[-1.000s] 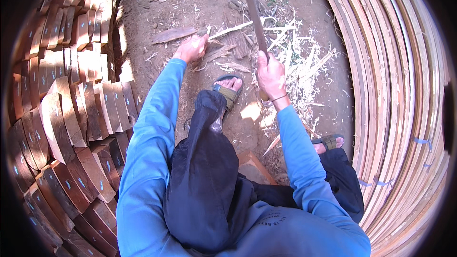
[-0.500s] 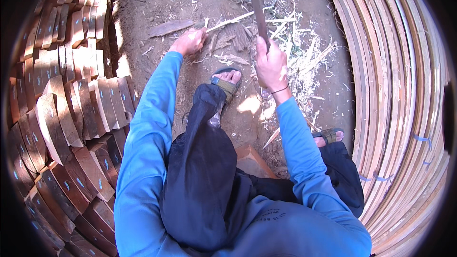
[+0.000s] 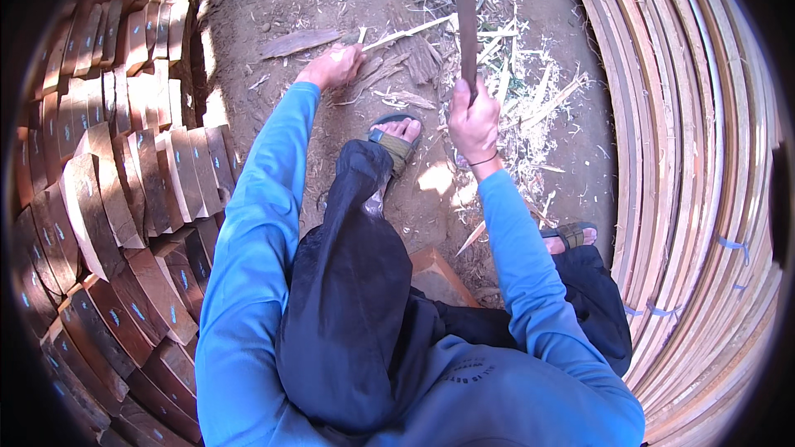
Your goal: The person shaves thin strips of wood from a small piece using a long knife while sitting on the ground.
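Observation:
My left hand [image 3: 334, 66] is closed around the near end of a thin, pale wooden stick [image 3: 411, 31], which slants away to the right just above the ground. In my right hand [image 3: 474, 122] is a long, flat, dark-brown blade that looks like a machete [image 3: 466, 21]. It points away from me and runs out at the top of the picture; its grip is hidden in my fist. The stick's far end lies close to the left edge of the blade. Pale wood shavings and splinters [image 3: 538, 108] are scattered on the ground right of the blade.
Stacked boards [image 3: 141, 165] show their cut ends along the left. Long wooden strips [image 3: 654, 116], partly tied with bluish bands, run down the right. A bark piece [image 3: 300, 43] lies beyond my left hand. A wooden block [image 3: 440, 276] sits between my legs; my sandalled feet rest on dirt.
The machete has swung slightly to the right and now points straighter away from me. My right hand has shifted a little right. My left hand keeps its hold on the stick, almost still.

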Demonstrator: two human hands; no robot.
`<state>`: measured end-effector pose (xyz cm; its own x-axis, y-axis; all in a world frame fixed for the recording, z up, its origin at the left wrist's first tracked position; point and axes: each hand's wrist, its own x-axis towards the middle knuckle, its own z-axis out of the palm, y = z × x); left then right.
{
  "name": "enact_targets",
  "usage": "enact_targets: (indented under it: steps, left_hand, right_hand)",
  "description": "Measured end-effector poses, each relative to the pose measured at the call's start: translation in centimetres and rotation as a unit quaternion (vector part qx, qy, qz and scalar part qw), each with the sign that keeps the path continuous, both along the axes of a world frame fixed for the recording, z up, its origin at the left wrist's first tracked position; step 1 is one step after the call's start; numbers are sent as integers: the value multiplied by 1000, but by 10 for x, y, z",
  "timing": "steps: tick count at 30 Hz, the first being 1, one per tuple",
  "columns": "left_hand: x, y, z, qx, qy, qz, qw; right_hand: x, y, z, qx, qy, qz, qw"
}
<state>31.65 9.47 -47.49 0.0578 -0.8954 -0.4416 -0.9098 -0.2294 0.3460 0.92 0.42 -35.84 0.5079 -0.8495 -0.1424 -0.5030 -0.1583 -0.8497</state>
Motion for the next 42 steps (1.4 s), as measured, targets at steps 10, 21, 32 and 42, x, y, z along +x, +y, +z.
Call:
enact_targets:
  steps: [10, 21, 32, 42]
  left_hand:
    - [-9, 1, 6, -35, 53, 59, 996]
    - [1, -8, 6, -21, 85, 96, 992]
    - [-7, -7, 9, 41, 104, 81, 990]
    - [6, 3, -19, -73, 103, 86, 988]
  right_hand:
    - [8, -11, 18, -13, 6, 9, 1000]
    - [-4, -11, 17, 29, 14, 11, 999]
    - [-10, -2, -6, 26, 105, 44, 993]
    - [-40, 26, -85, -35, 209, 73, 975]
